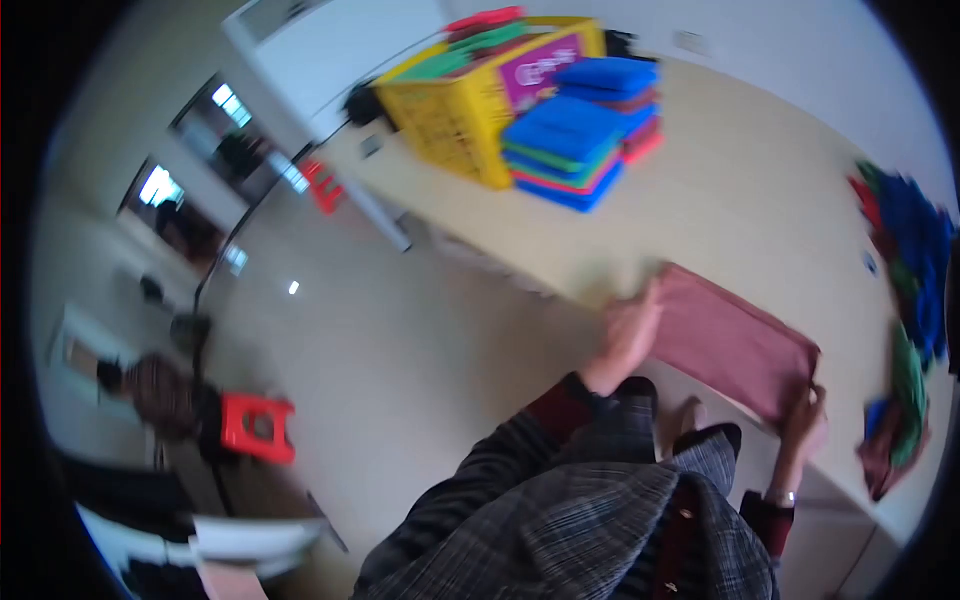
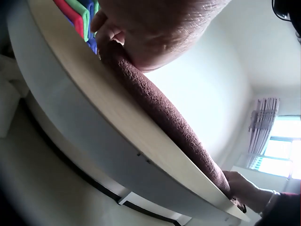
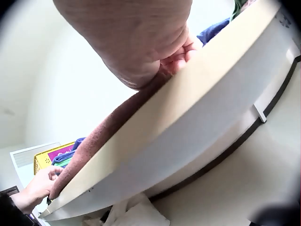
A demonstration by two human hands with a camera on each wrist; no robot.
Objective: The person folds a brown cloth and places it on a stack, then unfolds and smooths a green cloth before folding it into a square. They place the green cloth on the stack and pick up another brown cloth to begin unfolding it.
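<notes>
A brown folded towel (image 1: 735, 340) with a terry-like surface lies flat along the near edge of the table. My left hand (image 1: 632, 332) holds its left end, and in the left wrist view the fingers (image 2: 107, 34) curl at the towel's end. At the other end my right hand (image 1: 803, 425) grips the near right corner. The right wrist view shows those fingers (image 3: 181, 59) bent in against the towel (image 3: 106, 127), partly hidden behind the heel of the hand.
Beyond the towel stand stacks of folded towels (image 1: 565, 135), mostly blue, beside a yellow basket (image 1: 440, 120) holding more. Loose crumpled cloths (image 1: 910, 270) lie at the table's right side. A red stool (image 1: 258, 427) stands on the floor to the left.
</notes>
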